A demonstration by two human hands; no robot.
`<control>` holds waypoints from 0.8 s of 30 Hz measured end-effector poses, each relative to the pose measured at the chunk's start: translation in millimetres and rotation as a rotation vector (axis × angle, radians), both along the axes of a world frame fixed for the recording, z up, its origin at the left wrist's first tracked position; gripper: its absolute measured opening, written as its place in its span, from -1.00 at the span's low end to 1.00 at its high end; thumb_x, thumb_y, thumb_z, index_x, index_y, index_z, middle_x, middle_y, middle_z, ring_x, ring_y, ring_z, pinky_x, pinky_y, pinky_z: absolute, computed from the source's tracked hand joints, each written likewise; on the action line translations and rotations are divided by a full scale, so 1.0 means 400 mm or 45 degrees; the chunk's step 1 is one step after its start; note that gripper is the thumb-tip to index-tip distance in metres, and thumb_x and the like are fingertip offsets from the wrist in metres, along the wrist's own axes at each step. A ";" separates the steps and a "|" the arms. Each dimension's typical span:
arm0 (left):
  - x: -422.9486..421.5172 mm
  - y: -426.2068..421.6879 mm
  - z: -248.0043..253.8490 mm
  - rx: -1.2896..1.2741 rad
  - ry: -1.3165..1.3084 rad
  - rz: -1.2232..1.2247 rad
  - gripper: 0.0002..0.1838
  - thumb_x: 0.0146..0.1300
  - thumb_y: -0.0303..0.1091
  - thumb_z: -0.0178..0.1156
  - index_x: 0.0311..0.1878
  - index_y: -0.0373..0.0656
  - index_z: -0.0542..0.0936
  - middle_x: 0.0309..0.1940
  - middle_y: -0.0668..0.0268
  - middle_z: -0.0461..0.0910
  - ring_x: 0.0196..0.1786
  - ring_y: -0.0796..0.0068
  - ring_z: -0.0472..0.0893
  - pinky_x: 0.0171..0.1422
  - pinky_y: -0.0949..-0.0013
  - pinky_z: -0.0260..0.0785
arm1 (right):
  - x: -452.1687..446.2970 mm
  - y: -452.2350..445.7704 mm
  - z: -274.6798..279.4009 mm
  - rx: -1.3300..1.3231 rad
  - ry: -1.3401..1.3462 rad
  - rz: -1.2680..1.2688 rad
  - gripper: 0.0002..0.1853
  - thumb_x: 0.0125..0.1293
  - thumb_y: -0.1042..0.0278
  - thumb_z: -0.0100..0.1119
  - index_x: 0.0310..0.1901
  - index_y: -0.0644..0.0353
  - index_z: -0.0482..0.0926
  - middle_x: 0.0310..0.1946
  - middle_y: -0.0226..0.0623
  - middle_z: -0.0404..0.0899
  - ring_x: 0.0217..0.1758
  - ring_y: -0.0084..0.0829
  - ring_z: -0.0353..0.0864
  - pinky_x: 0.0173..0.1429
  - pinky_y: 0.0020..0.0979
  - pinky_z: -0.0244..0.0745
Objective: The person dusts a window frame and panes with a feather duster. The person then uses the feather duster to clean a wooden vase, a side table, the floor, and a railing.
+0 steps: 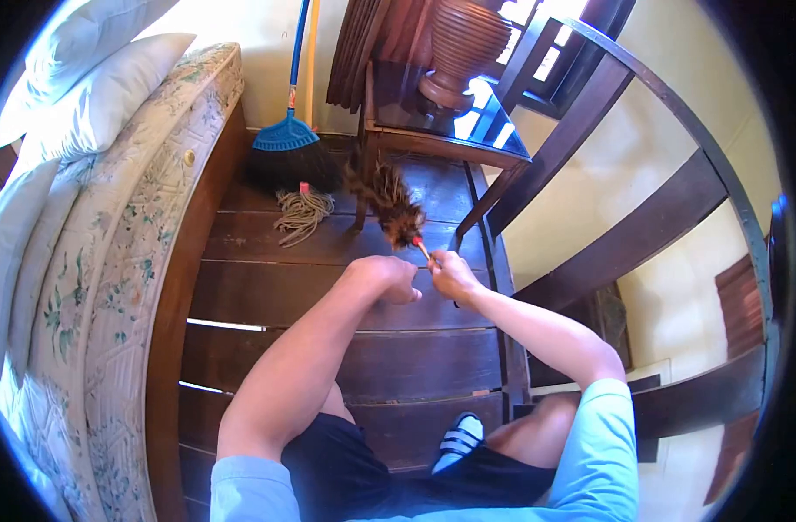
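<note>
A feather duster [389, 204] with brown plumes and a red collar points away from me, close to a front leg of the small wooden table [450, 152]. Its thin handle is gripped by my right hand [452, 276], whose fingers are wrapped round it. Just left of that, my left hand [389, 277] hangs with its back toward me and its fingers curled in. Nothing shows in the left hand, though its palm is hidden. The duster's plumes overlap the table leg in view; whether they touch it I cannot tell.
A ribbed wooden vase [467, 48] stands on the table's glossy top. Behind the duster are a blue broom [286, 132] and a string mop head [303, 213]. A floral mattress [128, 217] lines the left; a dark wooden railing [624, 226] runs along the right. The plank floor [259, 291] has gaps.
</note>
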State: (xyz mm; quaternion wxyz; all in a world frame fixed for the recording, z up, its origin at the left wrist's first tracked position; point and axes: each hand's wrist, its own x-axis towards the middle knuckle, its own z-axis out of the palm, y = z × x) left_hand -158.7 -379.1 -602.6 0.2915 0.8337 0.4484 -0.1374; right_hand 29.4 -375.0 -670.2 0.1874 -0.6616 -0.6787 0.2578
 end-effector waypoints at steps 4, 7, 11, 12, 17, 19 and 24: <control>-0.044 0.016 -0.014 -0.048 0.035 -0.028 -0.43 0.37 0.02 0.15 0.30 -0.16 0.53 0.23 0.04 0.59 0.30 0.07 0.57 0.35 0.09 0.41 | -0.074 0.031 -0.076 0.167 0.179 -0.216 -0.70 0.39 0.32 0.08 0.05 0.25 0.63 -0.20 0.20 0.68 -0.07 0.17 0.67 0.01 0.03 0.51; -0.047 0.048 -0.037 -0.122 0.027 -0.069 -0.49 0.35 -0.11 0.12 0.28 -0.19 0.52 0.21 -0.01 0.60 0.29 0.04 0.57 0.34 0.07 0.41 | -0.164 -0.015 -0.160 0.432 0.463 -0.249 -0.68 0.40 0.26 0.10 0.02 0.30 0.64 -0.26 0.15 0.71 -0.17 0.00 0.76 -0.13 -0.10 0.55; -0.035 0.047 -0.051 -0.060 0.088 -0.130 -0.52 0.27 -0.27 0.08 0.24 -0.21 0.54 0.15 -0.04 0.63 0.25 0.02 0.60 0.30 0.07 0.43 | -0.250 -0.103 -0.228 0.026 0.601 -0.316 -0.68 0.39 0.25 0.10 0.05 0.24 0.64 -0.18 0.12 0.72 -0.02 -0.03 0.75 -0.02 -0.12 0.55; -0.034 0.040 -0.049 -0.070 0.083 -0.111 -0.53 0.27 -0.26 0.09 0.23 -0.21 0.55 0.15 -0.04 0.63 0.25 0.01 0.60 0.29 0.07 0.44 | -0.263 -0.119 -0.225 -0.136 0.516 -0.390 -0.67 0.40 0.23 0.11 0.08 0.20 0.64 -0.17 0.09 0.72 0.00 -0.05 0.75 0.01 -0.13 0.55; -0.048 0.009 -0.013 -0.103 0.068 -0.102 -0.53 0.31 -0.21 0.11 0.23 -0.22 0.55 0.14 -0.04 0.64 0.23 0.00 0.61 0.27 0.07 0.44 | -0.298 -0.156 -0.336 0.181 0.727 -0.501 -0.68 0.43 0.27 0.04 0.05 0.23 0.66 -0.18 0.12 0.72 0.00 0.03 0.73 0.03 -0.09 0.53; -0.052 0.008 -0.017 -0.074 0.076 -0.070 -0.50 0.33 -0.16 0.14 0.23 -0.27 0.57 0.20 -0.02 0.61 0.23 0.03 0.61 0.28 0.08 0.46 | -0.300 -0.151 -0.360 0.095 0.738 -0.534 -0.68 0.44 0.28 0.01 0.01 0.27 0.67 -0.18 0.16 0.71 0.02 0.10 0.71 0.04 -0.06 0.53; -0.046 -0.004 -0.006 -0.048 0.070 -0.065 -0.48 0.39 -0.07 0.13 0.23 -0.29 0.59 0.20 -0.02 0.61 0.25 0.03 0.61 0.31 0.09 0.46 | -0.277 -0.167 -0.305 -0.046 0.672 -0.545 -0.67 0.45 0.28 -0.01 -0.09 0.36 0.68 -0.18 0.26 0.68 0.05 0.21 0.66 0.08 -0.02 0.53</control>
